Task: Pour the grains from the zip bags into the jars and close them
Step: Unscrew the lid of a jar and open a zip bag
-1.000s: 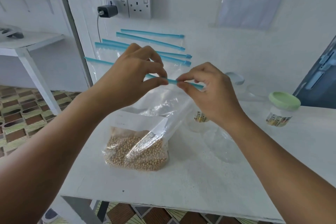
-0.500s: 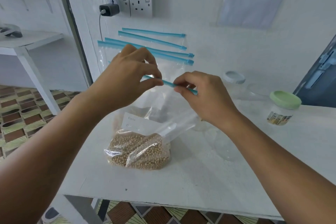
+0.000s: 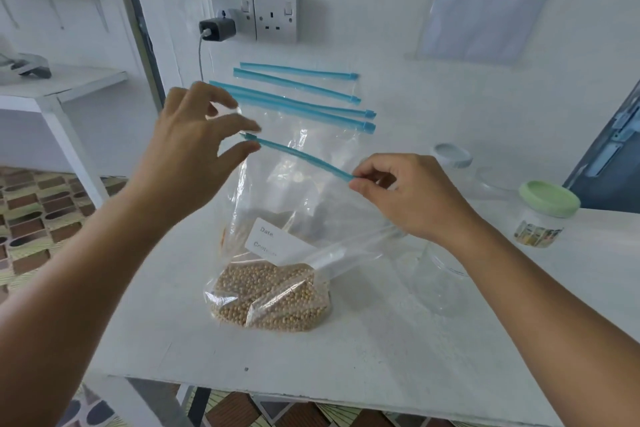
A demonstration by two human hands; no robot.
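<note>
The counter (image 3: 398, 350) carries the zip bag (image 3: 291, 218), which stands upright near its middle with the grains (image 3: 266, 295) settled in the bottom. Compared with the two earlier views, in which both hands pinched the blue zip strip (image 3: 301, 158) close together at one spot, the hands are now drawn well apart along it. The strip now spans the gap between them as one line; whether the seal has parted cannot be told. It is judged that the bag is being opened and that pouring is not yet begun.

Further zip bags (image 3: 298, 94) lean against the wall behind. An open clear jar (image 3: 436, 274) stands just to the right of the bag, partly behind the right forearm. A green-lidded jar (image 3: 543, 215) and a grey lid (image 3: 452, 154) stand further right.

The left hand (image 3: 194, 163) is held at the left end of the strip with fingers spread and loosely curved; thumb and forefinger lie just beside the strip end, and contact cannot be confirmed. The right hand (image 3: 412, 198) is curled, with the right end of the strip pinched between thumb and forefinger.
</note>
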